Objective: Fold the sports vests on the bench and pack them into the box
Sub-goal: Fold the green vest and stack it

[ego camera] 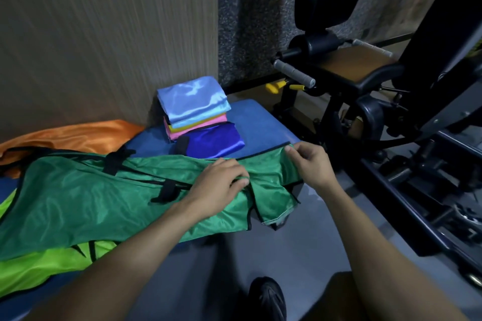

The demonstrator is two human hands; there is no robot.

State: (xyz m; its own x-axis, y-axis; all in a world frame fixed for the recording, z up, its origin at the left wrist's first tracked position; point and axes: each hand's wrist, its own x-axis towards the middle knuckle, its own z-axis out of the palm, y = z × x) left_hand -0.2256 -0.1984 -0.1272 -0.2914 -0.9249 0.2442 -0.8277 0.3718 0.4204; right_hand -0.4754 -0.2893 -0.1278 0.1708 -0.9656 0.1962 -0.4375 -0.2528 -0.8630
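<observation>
A green sports vest [86, 198] with black trim lies spread across the blue bench [260, 117]. My left hand [221, 180] rests on the vest near its right end, fingers curled and pinching a fold of the green cloth. My right hand [310, 164] pinches the vest's black-edged far corner at the bench's right end. Part of the vest hangs over the bench's front edge. A lime-yellow vest [44, 266] lies under the green one at the lower left. An orange vest [78, 135] lies crumpled at the back left. No box is in view.
A stack of folded vests [193, 104], light blue on top, pink and yellow below, stands at the bench's back by the wooden wall, with a folded dark blue vest [216, 143] in front. Black gym equipment [365, 101] fills the right side. My shoe [266, 297] is on the grey floor.
</observation>
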